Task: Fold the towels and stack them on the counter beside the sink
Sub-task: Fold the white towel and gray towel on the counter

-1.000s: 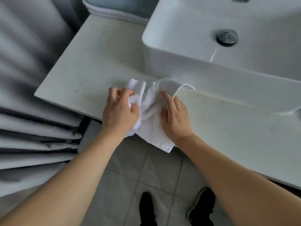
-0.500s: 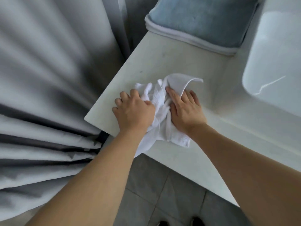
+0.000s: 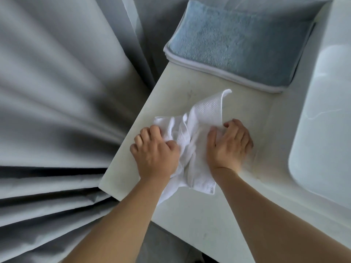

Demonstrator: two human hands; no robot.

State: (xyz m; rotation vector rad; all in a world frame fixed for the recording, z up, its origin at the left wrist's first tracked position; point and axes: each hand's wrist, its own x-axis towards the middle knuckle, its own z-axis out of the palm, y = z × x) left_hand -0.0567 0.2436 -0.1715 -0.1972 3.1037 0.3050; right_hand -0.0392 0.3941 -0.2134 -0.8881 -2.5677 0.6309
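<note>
On the counter (image 3: 190, 82), both hands' grips clutching crumpled white towel (image 3: 191, 137), no writing.

A bathroom: a white basin (image 3: 322, 149) sits on a pale tabletop (image 3: 182, 86) with folded towels (image 3: 237, 44) (blue over white) and a grey curtain (image 3: 57, 92) alongside.

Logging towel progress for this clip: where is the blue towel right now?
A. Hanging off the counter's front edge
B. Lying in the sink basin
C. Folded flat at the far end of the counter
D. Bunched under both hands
C. The blue towel lies folded flat at the counter's far end, apart from the crumpled white towel that both hands work on.
</note>
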